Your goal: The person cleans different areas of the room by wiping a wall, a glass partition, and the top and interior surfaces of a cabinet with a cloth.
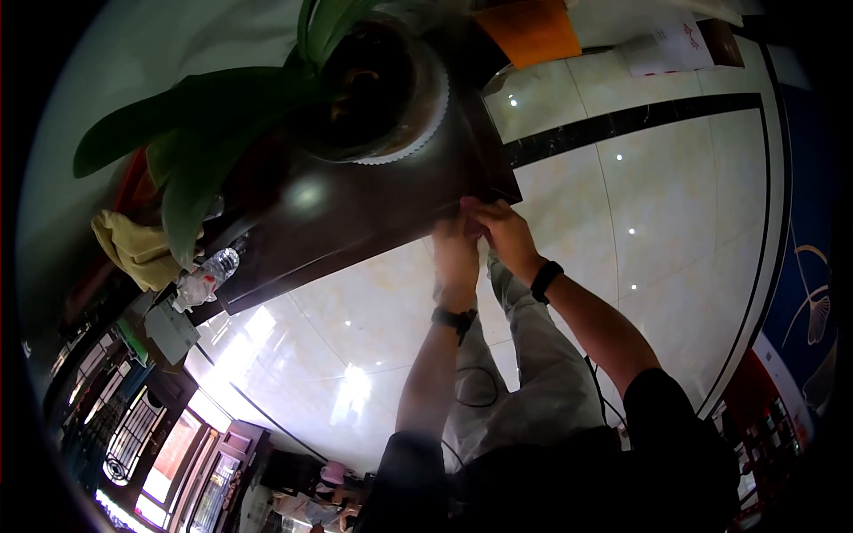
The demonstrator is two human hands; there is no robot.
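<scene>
Both hands meet just at the front edge of a dark wooden table (355, 209), close to its corner. My left hand (455, 249) is closed, its fingers curled and somewhat blurred. Beside it, my right hand (508, 231) is closed too, fingers bent toward the left one. Between them shows a small pinkish-red thing (468, 205), mostly covered by the fingers; its kind cannot be made out. Dark bands circle both wrists.
A potted plant (404, 107) with broad leaves stands on the table. At the table's left end are a yellowish cloth (133, 249) and a clear plastic bottle (218, 266). Shiny floor tiles (569, 204) surround the table. An orange item (533, 31) and a white box (666, 49) lie beyond.
</scene>
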